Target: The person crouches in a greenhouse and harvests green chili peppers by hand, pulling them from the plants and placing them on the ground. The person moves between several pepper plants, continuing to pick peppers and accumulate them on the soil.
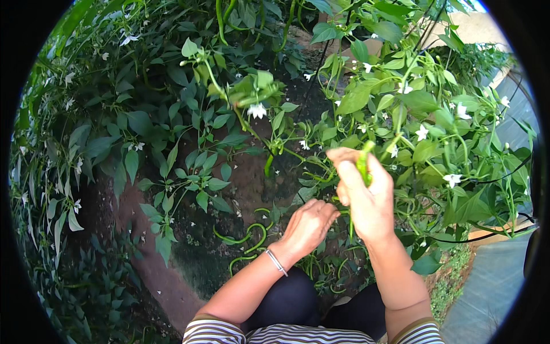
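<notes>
My right hand (368, 193) is closed around slender green chili peppers (363, 165), whose ends stick out above the thumb and below the palm. Lower and to its left is my left hand (310, 223), with a bracelet on the wrist. Its fingers are bent together beside a thin green piece at their tips; whether they grip it is hidden. Pepper foliage (425, 150) with white flowers surrounds my right hand. Curled green peppers (258, 236) lie on the ground left of my left forearm, and more peppers (337, 275) lie among leaves near my knees.
A flowering branch (240, 118) reaches in from above my hands. Dense pepper plants (142, 120) stand at left, beside bare soil (150, 275). A black line (468, 241) crosses at right, above pale plastic sheeting (481, 284). Long peppers (220, 23) hang at the top.
</notes>
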Motion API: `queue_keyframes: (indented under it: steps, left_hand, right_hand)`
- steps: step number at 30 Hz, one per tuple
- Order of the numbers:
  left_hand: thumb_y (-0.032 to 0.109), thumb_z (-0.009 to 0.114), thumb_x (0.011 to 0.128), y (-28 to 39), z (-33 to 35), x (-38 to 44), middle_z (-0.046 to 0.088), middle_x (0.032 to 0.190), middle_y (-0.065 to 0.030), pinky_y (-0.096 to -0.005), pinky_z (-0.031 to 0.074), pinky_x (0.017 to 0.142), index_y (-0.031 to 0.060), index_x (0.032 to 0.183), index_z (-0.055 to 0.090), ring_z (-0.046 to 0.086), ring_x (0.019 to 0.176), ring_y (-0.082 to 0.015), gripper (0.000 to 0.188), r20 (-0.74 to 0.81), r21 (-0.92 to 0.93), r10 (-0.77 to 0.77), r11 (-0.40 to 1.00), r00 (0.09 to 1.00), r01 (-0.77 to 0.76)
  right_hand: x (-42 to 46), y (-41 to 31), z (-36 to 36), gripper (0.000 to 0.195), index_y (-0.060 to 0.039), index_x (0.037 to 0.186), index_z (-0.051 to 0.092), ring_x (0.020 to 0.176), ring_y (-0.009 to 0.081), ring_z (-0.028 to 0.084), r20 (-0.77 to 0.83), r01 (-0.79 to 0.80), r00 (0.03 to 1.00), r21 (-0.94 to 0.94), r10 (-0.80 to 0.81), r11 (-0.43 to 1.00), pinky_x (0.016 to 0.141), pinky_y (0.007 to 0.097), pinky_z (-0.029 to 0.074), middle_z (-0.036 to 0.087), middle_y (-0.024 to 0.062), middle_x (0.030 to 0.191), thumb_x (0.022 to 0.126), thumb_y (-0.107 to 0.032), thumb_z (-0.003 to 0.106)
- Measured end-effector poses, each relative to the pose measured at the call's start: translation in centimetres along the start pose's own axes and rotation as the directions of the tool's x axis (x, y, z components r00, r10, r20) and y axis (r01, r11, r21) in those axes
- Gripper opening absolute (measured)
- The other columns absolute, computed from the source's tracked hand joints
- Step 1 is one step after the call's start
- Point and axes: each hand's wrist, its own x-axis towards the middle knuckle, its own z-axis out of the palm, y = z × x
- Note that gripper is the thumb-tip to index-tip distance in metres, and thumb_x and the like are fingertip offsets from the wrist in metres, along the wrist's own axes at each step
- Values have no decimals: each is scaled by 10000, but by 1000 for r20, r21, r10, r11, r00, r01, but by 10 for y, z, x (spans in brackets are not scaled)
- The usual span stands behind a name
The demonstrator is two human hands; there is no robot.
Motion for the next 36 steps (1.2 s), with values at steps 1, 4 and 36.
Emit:
queue_keyframes:
  steps: [1,4,36]
  left_hand:
    - [117,595,829,0,4,1,538,720,-144,-408,467,647,4,798,537,542,719,-317,131,15,-46,8,999,1000,-7]
    - [35,516,819,-4,21,3,553,767,-186,-416,462,671,-11,828,530,548,770,-354,49,102,-191,-2,981,995,21]
    - [94,494,944,16,-110,88,581,810,-17,-183,405,552,-2,983,545,463,598,-47,116,-673,94,39,995,738,33]
  right_hand:
    - [5,-2,6,121,3,948,564,527,22,408,22,-28,999,-28,29,999,469,179,345,587,81,1074,904,-108,540]
    - [19,-2,21,195,-40,1060,594,543,-1,386,94,-101,991,104,91,989,464,167,315,479,-82,706,893,-141,583]
    - [43,7,-27,152,-30,955,544,475,29,354,-69,-139,988,-11,138,990,421,192,289,425,-61,622,881,-154,591]
